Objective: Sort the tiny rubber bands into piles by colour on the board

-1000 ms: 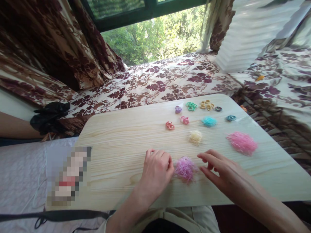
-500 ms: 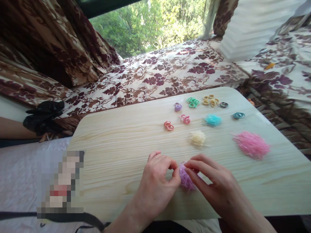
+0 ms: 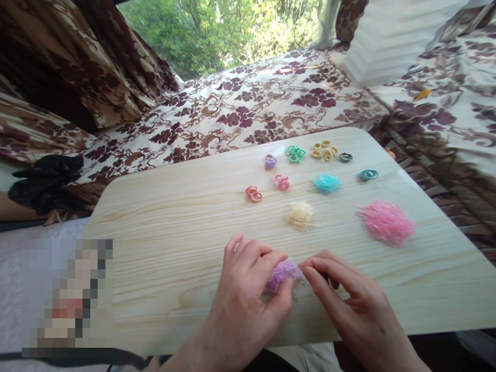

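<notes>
A pile of thin purple elastic bands lies on the light wooden table near its front edge. My left hand curves over the pile's left side, with thumb and forefinger bent around it and touching it. At the pile's right edge, my right hand has its thumb and forefinger pressed together on what looks like a thin purple band. The part of the pile beneath my left fingers is hidden.
Beyond my hands are a cream band pile, a turquoise pile and a large pink pile. Farther back lie small hair ties: red, pink, purple, green, yellow, dark and teal.
My left thumb and forefinger have spread from a pinch to curve around the purple pile. My right hand has shifted to the pile's right edge, fingertips together. The whole view has shifted slightly.
</notes>
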Available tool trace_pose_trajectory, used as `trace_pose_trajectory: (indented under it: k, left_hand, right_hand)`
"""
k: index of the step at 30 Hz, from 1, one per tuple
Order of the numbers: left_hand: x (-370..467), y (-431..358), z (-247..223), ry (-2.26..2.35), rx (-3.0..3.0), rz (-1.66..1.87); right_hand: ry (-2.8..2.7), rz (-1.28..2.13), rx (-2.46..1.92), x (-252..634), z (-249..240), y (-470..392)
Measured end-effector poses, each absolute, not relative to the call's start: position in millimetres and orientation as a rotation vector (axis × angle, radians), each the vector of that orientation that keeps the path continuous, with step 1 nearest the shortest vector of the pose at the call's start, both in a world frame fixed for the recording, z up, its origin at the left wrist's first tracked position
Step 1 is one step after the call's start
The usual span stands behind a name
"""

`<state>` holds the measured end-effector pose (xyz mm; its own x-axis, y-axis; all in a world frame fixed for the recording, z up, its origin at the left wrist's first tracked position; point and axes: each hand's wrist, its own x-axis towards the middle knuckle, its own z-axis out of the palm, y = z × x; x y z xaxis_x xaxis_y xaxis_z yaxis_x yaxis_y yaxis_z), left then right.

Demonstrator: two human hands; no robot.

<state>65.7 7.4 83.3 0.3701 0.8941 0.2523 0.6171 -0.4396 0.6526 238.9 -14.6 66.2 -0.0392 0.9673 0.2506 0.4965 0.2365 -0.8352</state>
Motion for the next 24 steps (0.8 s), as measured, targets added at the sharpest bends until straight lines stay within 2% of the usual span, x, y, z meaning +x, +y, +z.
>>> trace_pose_trajectory:
  k: [10,24]
  left_hand:
    - [76,5,90,1.277,2.218,0.816]
    - [64,2,91,1.333,1.980,0.663]
  right_hand:
    - [-1.623,0.742,-1.380,248,65,-21]
    - [-1.776,0.502,-1.271,240,68,-26]
